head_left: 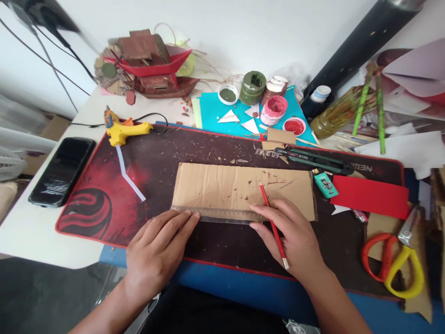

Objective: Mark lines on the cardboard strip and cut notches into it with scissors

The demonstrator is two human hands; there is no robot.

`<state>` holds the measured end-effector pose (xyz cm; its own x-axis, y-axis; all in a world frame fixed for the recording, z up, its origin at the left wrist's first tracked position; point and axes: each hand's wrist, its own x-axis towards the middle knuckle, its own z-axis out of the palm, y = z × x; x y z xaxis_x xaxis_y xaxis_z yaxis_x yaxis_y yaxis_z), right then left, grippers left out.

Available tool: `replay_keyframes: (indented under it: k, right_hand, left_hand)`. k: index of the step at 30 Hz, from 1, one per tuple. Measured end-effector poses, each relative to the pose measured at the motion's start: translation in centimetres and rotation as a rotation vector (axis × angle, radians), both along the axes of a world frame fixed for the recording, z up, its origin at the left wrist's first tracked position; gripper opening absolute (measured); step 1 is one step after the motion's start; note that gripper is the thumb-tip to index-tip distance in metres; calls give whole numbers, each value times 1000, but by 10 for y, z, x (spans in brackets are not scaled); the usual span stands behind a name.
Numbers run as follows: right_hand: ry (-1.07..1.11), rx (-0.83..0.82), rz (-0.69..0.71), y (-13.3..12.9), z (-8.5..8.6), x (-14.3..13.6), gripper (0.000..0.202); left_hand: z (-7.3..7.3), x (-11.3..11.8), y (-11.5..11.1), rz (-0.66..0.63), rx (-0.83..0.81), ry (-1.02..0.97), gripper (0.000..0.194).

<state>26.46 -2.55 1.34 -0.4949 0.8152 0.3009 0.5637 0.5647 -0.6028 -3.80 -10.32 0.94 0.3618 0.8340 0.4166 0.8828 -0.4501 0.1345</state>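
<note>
Near the surface's (79,246) front edge, the left hand (158,246) lies flat on a ruler (222,215) set along cardboard (215,185), the right hand (295,236) grips a pencil (266,199), and marking appears unfinished.

Left hand (158,248) palm down, right hand (294,234) loosely curled

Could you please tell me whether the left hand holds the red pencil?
No, the red pencil is held in the right hand.

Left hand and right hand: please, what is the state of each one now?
Left hand: open, fingers resting on the transparent ruler.
Right hand: partly closed, holding the red pencil.
</note>
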Motion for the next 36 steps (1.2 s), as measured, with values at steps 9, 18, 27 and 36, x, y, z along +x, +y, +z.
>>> replay_keyframes:
  k: [9, 18, 27, 36]
  right_hand:
    - [76, -46, -37, -3, 4, 3, 21]
    - [237, -262, -101, 0, 33, -3, 17]
    - [370, -496, -34, 11, 44, -27, 17]
    - [662, -688, -69, 24, 41, -41, 44]
  left_hand:
    - [-2, 0, 0, -6, 7, 2, 33]
    - [-3, -1, 0, -1, 12, 9, 30]
    - [-3, 1, 1, -1, 24, 9, 29]
    - [-3, 0, -1, 1, 16, -10, 31]
